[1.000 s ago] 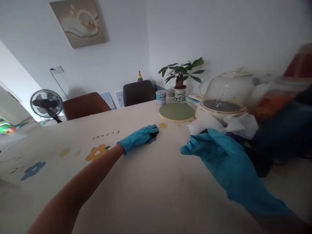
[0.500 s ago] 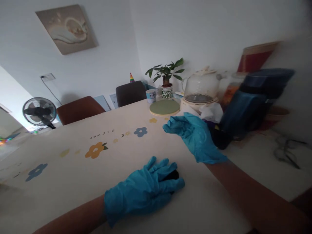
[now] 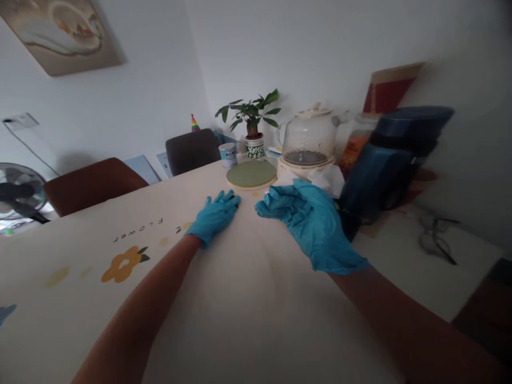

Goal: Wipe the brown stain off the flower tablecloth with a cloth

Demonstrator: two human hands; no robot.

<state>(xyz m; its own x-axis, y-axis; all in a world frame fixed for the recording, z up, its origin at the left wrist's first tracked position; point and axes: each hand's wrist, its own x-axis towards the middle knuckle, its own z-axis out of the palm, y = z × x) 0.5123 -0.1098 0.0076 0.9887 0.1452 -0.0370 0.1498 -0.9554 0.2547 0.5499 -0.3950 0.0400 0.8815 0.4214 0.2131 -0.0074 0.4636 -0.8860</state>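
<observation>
My left hand (image 3: 216, 214), in a blue glove, lies on the white table cover (image 3: 236, 298) with its fingers stretched forward. A small black thing, mostly hidden beneath the fingers, shows only as a dark edge near the fingertips; its kind cannot be made out. The round green mat (image 3: 252, 174) lies just beyond that hand. My right hand (image 3: 308, 218), also gloved in blue, is held up over the table's right side, loosely cupped with the palm turned inward. Nothing shows in it. White crumpled tissue (image 3: 330, 180) is behind it.
A glass kettle (image 3: 308, 138), a potted plant (image 3: 254, 144) and a mug (image 3: 228, 154) stand at the back. To the right are a dark blue bottle-like appliance (image 3: 380, 165) and a pair of glasses (image 3: 438, 240). Chairs (image 3: 92, 178) line the far edge; a fan (image 3: 18, 192) stands left.
My left hand has slid away from me across the table toward the green mat, with the black thing under it. My right hand stays nearly in place. The view has turned rightward.
</observation>
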